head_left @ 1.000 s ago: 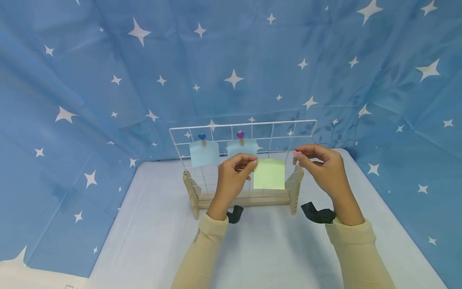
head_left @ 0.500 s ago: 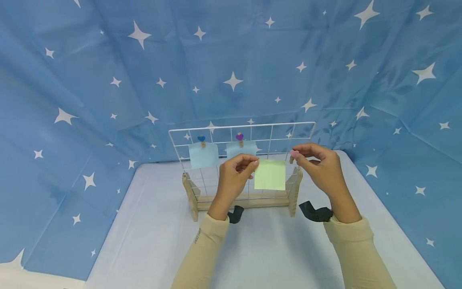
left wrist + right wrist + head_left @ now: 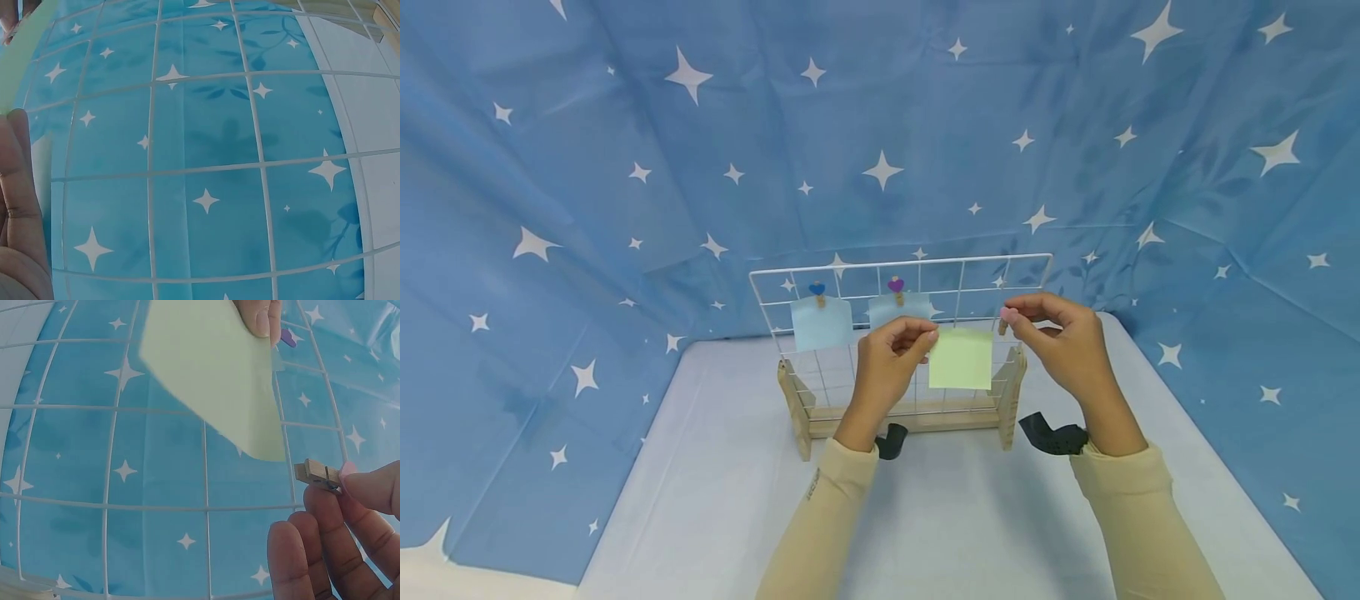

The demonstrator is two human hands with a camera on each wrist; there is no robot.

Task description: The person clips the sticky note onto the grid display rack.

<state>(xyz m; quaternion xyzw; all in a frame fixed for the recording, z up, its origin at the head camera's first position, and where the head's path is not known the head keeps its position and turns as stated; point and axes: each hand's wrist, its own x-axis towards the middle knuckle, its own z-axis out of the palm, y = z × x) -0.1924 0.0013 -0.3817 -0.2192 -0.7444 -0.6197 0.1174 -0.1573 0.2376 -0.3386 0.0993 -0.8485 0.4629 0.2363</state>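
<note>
My left hand pinches a yellow-green sticky note by its upper left edge, in front of a white wire grid rack. To its right, my right hand grips a small wooden clothespin with a pink heart, between thumb and fingers. In the right wrist view the clothespin's tip points toward the note's near corner, apart from it. Two light blue notes hang on the grid: one under a blue heart clothespin, the other under a purple heart clothespin, partly hidden by my left hand.
The grid stands in a wooden base with two upright side pieces, on a table with a white cover. A blue curtain with white stars hangs behind and at both sides.
My right hand has shifted slightly left and up with the clothespin, closer to the note. The left hand holds the sticky note in nearly the same place.
</note>
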